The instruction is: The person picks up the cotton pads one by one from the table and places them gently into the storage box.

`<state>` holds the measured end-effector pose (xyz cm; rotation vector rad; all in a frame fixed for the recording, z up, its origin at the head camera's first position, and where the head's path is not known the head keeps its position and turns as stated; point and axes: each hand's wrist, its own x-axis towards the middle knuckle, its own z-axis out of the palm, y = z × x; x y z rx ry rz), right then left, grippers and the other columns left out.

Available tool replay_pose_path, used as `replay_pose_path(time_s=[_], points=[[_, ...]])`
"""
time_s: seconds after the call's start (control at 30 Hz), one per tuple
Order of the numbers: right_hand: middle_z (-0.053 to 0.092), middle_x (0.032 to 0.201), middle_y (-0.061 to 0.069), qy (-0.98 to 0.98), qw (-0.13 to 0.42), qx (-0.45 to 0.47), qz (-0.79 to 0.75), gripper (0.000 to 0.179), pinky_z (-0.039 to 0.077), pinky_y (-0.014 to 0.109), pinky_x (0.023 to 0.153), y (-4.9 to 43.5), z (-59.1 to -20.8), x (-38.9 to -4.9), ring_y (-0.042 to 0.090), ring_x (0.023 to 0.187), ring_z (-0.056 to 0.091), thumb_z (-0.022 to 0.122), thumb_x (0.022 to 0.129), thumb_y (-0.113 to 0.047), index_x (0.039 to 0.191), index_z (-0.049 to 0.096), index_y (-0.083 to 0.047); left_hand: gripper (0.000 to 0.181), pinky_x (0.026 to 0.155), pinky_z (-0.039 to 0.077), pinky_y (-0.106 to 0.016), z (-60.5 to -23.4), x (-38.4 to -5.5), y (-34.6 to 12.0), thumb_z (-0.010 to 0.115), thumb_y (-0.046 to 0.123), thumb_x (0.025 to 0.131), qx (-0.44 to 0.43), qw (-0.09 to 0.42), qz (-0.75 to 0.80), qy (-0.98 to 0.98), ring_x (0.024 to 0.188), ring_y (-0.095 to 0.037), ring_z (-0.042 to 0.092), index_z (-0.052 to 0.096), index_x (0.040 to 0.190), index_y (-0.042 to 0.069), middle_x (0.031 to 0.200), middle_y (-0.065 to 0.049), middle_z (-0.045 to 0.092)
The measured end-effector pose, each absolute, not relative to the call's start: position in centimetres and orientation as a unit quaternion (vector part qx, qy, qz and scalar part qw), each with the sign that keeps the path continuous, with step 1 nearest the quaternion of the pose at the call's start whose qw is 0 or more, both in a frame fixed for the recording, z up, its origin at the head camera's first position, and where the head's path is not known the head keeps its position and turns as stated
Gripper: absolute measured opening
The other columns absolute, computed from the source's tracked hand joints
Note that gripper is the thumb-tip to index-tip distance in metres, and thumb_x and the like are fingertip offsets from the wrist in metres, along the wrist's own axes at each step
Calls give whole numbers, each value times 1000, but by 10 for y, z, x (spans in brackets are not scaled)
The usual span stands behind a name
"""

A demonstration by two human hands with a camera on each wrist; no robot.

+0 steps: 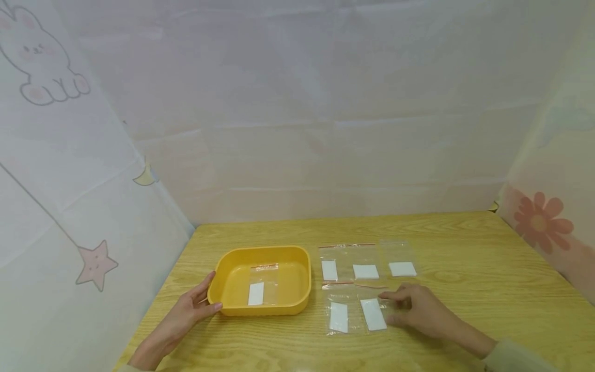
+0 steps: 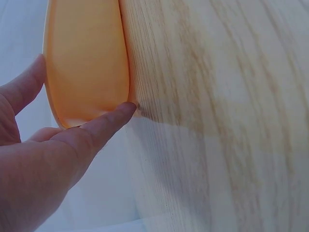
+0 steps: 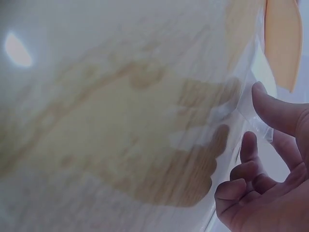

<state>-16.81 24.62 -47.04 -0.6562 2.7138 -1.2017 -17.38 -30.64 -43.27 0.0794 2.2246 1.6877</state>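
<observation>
My left hand (image 1: 183, 311) holds the yellow tray (image 1: 260, 311) at its near left corner, thumb low along the front wall and fingers at the left rim. Inside that tray lies a clear zip bag (image 1: 256, 293) with a white rectangle in it. On the right, my right hand (image 1: 422, 309) pinches the right edge of another clear zip bag (image 1: 373, 314), the front right one of a group on the table. The right wrist view shows the thumb against this bag's plastic (image 3: 246, 99), its edge raised, the other fingers curled below.
Several more clear zip bags lie right of the tray: a front left one (image 1: 339, 317), two in the back row (image 1: 329, 270) and one at the back right (image 1: 402, 268). The wooden table (image 1: 488, 268) ends at printed cloth walls (image 1: 325, 129) behind and at the sides.
</observation>
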Motion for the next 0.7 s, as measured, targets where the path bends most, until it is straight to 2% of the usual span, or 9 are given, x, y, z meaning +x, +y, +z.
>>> replay_pose_path(time_s=[0.1,0.2,0.3,0.37,0.43,0.47,0.53,0.57,0.7], points=[[72,99,-8,891,53,-215,-395,48,56,43,88,247,-470,-168,13,92,58,90,84,-30,125,78,-8,93,109,49,-44,-432,-173,-306,70,17,104,33,176,595,783,151,-52,24,5,170,8,172,-25,8],[75,107,-7,890,54,-216,-398,48,51,66,97,247,-469,-168,17,99,64,90,84,-30,125,78,-7,93,109,49,-45,-432,-172,-307,69,17,105,36,177,596,782,151,-53,23,4,170,7,171,-26,8],[74,104,-8,889,51,-217,-399,50,46,73,98,247,-469,-168,19,99,64,90,83,-30,125,78,-6,92,109,49,-45,-432,-173,-307,69,17,105,37,176,596,783,151,-53,23,4,170,8,172,-26,7],[71,103,-6,894,44,-220,-389,55,50,69,96,247,-468,-168,21,99,62,92,82,-31,127,77,-5,92,110,49,-46,-432,-173,-307,69,17,105,36,176,597,782,151,-53,23,5,170,8,172,-25,7],[66,104,-2,898,37,-221,-378,64,56,52,90,246,-468,-167,21,95,58,94,78,-34,131,75,-4,92,110,49,-46,-432,-173,-307,69,17,105,36,176,596,783,151,-53,23,5,170,8,172,-25,7],[62,106,0,903,32,-223,-367,68,56,45,86,246,-468,-167,21,96,55,95,76,-37,132,74,-5,92,110,49,-47,-432,-173,-307,69,17,105,38,177,596,783,151,-53,23,5,170,8,172,-26,6],[55,108,2,908,21,-234,-347,77,49,35,79,244,-468,-166,21,96,47,97,70,-43,135,73,-9,92,110,49,-46,-432,-172,-307,69,16,105,39,178,595,783,151,-53,23,4,170,8,172,-26,6],[53,110,2,910,17,-239,-338,81,44,33,77,243,-468,-166,21,96,44,98,68,-47,136,73,-11,92,109,49,-46,-432,-172,-307,69,16,105,38,178,595,783,151,-53,23,4,170,8,172,-26,7],[48,116,0,913,7,-268,-307,86,33,41,80,236,-468,-163,22,103,39,95,64,-58,137,73,-18,91,108,51,-44,-432,-172,-307,68,15,105,37,179,593,784,151,-53,23,4,170,8,171,-27,8]])
